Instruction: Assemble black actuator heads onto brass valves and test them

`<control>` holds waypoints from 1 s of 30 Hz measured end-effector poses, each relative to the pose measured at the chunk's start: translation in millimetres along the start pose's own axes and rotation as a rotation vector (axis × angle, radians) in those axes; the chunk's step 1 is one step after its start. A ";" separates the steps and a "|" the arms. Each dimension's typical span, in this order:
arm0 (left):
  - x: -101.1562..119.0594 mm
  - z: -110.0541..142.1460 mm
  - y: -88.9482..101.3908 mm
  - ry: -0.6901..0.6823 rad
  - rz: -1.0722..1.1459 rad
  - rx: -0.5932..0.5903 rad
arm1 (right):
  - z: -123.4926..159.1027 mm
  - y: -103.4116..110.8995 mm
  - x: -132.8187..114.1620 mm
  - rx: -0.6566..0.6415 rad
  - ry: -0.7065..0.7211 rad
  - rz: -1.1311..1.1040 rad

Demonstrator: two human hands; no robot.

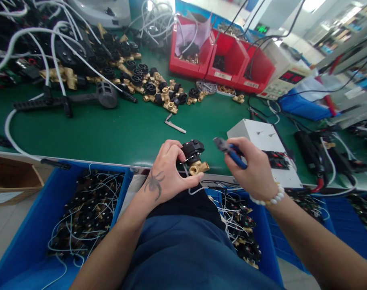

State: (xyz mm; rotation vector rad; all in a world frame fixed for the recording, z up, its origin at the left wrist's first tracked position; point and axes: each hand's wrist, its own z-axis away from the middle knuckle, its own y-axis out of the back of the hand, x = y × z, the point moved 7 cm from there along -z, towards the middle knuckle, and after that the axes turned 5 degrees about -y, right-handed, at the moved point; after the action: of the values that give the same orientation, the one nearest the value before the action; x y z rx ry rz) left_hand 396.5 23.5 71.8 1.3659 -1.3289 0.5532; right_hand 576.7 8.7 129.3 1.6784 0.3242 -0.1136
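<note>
My left hand (168,173) grips a brass valve with a black actuator head (193,150) near the front edge of the green bench. The valve's brass body (198,167) faces down and right, and a white cable (197,192) hangs below it. To the right, my right hand (251,163) is closed round blue-handled pliers (236,156), whose metal jaws point up and left toward the valve without touching it. A bent metal strip (175,125) lies on the bench behind my left hand.
Many brass valves (165,94) are heaped at the back, before red parts bins (222,74). A black hammer-like tool (106,95) lies left. On the right stand a white box (250,131) and a power supply (287,72). Blue crates (23,245) of cabled valves sit below the bench.
</note>
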 end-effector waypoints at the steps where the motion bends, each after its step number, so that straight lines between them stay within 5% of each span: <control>1: -0.1 -0.3 0.0 -0.001 -0.001 0.001 | -0.4 -3.7 -2.2 -0.062 0.028 0.060; 4: -0.5 0.4 -0.8 -0.002 -0.001 0.010 | -0.5 -11.8 -4.1 -0.193 0.048 0.118; 7: -0.2 4.9 -0.5 0.002 0.000 0.049 | -0.8 -12.2 6.2 -0.127 -0.131 0.036; 10: 3.4 11.7 2.6 -0.007 -0.019 0.115 | 4.0 -30.6 20.6 -0.200 -0.319 0.174; 12: 8.7 15.5 5.4 -0.023 -0.042 0.146 | 6.2 -44.9 24.7 -0.276 -0.336 0.275; 14: 15.9 17.7 8.2 -0.042 -0.060 0.158 | 4.7 -46.6 22.3 -0.210 -0.296 0.236; 17: 31.0 18.7 12.3 -0.106 -0.105 0.158 | 6.1 -38.6 11.8 -0.112 -0.257 -0.253; 20: 48.6 19.0 15.0 -0.210 -0.200 0.136 | 16.6 -45.1 -9.8 -0.340 -0.307 -0.945; 22: 57.9 19.1 15.3 -0.263 -0.248 0.098 | 23.3 -45.1 -22.7 -0.410 -0.359 -1.217; 30: 80.4 17.3 20.1 -0.376 -0.205 0.068 | 31.1 -30.8 -27.8 -0.266 -0.320 -1.368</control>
State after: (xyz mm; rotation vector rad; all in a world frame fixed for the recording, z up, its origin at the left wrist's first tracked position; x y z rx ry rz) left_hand 393.6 -18.8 145.1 1.6985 -1.4519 0.2082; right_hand 545.1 -22.9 102.9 0.8949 1.1304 -1.2649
